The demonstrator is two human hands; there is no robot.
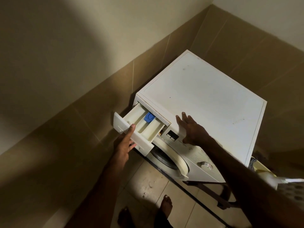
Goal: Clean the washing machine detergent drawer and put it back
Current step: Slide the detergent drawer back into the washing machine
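The white detergent drawer point(139, 124) sticks most of the way out of the top left corner of the washing machine point(205, 96). It has cream compartments and a blue insert point(149, 117) at the back. My left hand point(125, 142) grips the drawer's front panel, thumb on top and fingers underneath. My right hand point(190, 129) lies flat with spread fingers on the machine's front top edge, just right of the drawer slot and above the small display point(172, 135).
The machine stands in a corner between beige tiled walls. Its round door point(171, 160) and a dial point(205, 165) face me below the drawer. A patterned cloth and pale object point(266, 176) sit at the machine's right. My bare feet stand on the tiled floor point(148, 183).
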